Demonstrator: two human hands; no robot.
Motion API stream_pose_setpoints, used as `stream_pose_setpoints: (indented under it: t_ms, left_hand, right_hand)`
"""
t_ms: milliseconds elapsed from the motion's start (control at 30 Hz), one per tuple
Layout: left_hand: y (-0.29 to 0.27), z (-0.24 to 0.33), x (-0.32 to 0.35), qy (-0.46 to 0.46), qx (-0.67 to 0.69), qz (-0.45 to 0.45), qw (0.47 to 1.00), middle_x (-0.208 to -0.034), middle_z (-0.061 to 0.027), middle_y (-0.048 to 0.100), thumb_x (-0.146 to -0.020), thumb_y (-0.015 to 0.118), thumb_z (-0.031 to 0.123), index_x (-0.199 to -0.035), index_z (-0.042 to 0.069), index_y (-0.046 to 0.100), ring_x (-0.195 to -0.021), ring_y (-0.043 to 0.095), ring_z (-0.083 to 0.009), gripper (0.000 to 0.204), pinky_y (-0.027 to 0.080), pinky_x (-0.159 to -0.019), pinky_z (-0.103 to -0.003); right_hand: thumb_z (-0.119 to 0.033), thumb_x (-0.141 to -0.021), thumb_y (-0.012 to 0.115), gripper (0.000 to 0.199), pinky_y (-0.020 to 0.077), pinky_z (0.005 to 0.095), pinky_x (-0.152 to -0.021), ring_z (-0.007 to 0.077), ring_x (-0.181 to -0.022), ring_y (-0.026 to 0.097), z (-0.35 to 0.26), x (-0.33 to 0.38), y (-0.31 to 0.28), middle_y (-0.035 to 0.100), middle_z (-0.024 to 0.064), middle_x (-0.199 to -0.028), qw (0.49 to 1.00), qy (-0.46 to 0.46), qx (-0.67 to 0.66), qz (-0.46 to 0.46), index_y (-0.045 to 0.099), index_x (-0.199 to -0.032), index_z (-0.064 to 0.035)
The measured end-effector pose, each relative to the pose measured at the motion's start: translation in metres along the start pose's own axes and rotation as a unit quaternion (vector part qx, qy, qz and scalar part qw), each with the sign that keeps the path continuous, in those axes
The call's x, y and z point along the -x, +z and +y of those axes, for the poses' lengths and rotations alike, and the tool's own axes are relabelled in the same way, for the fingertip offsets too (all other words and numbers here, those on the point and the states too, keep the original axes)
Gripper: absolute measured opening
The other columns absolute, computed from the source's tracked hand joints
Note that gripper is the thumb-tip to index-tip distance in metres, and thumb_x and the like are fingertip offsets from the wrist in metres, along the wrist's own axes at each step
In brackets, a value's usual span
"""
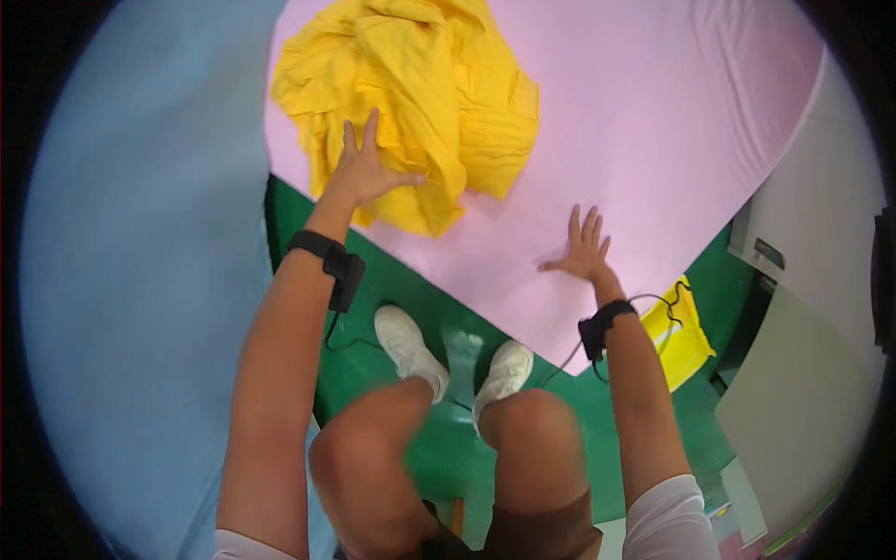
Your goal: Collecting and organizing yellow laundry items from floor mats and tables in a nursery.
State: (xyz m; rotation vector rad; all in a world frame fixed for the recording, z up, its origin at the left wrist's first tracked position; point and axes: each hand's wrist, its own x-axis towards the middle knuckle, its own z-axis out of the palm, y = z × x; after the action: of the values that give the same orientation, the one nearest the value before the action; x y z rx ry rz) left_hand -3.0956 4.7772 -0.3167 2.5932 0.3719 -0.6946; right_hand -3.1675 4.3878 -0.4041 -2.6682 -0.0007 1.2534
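Note:
A crumpled yellow garment (411,93) with a gathered, banded part at its right side lies in a heap at the far left of the pink-covered table (635,121). My left hand (364,173) is over the garment's near left part, its fingers spread; whether it touches the cloth I cannot tell. Apart from the garment, to the right and nearer to me, my right hand (581,254) has its fingers spread over the pink cover near the table's front edge. It holds nothing.
A blue-covered surface (149,261) runs along the left. A bright yellow plastic packet (686,341) lies low at the right, beyond my right forearm. White cabinets (803,355) stand at the right edge. Black bands with cables circle both forearms. My knees and white shoes show above the green floor (373,280).

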Motion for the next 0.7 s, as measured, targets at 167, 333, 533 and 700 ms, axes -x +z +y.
stream_pose_setpoints:
  t_ms: [167,333,533,700]
  left_hand:
    - [0.060,-0.032,-0.115,0.075,-0.183,-0.036,0.980,-0.151,-0.0254,-0.009,-0.056,0.070,0.071,-0.149,0.017,0.009,-0.138,-0.009,-0.0473,0.124,0.013,-0.107,-0.064]
    - [0.115,-0.019,-0.113,-0.074,-0.084,0.019,0.994,-0.150,-0.0178,-0.024,-0.062,0.061,0.075,-0.149,0.023,0.009,-0.133,-0.017,-0.0538,0.114,0.005,-0.095,-0.077]
    - [0.124,-0.104,-0.145,-0.022,-0.016,0.002,1.000,-0.149,-0.0147,-0.028,-0.066,0.061,0.071,-0.149,0.026,0.007,-0.133,-0.022,-0.0511,0.108,0.003,-0.096,-0.075]
    - [0.120,-0.008,-0.118,-0.099,-0.076,0.020,0.992,-0.150,-0.0140,-0.027,-0.064,0.063,0.070,-0.149,0.028,0.009,-0.133,-0.022,-0.0510,0.109,0.003,-0.095,-0.076]
  right_hand:
    - [-0.064,-0.048,0.078,0.141,-0.0082,0.0683,-0.101,0.0479,-0.137,-0.013,-0.011,-0.017,0.049,-0.011,0.0320,-0.148,0.994,-0.050,-0.032,0.091,-0.003,-0.148,-0.0055]
    - [-0.063,-0.051,0.077,0.134,-0.0081,0.0676,-0.102,0.0479,-0.138,-0.010,0.012,-0.014,0.055,-0.007,0.0319,-0.149,0.998,-0.017,-0.040,0.054,0.005,-0.148,-0.0053]
    - [-0.062,-0.051,0.077,0.133,-0.0087,0.0672,-0.102,0.0469,-0.138,-0.010,-0.008,-0.020,0.049,-0.007,0.0307,-0.150,0.996,-0.039,-0.050,0.056,0.005,-0.148,-0.0077]
    - [-0.062,-0.051,0.078,0.134,-0.0088,0.0671,-0.102,0.0469,-0.138,-0.010,0.018,-0.012,0.040,-0.007,0.0306,-0.150,0.998,-0.007,-0.030,0.056,0.004,-0.148,-0.0073]
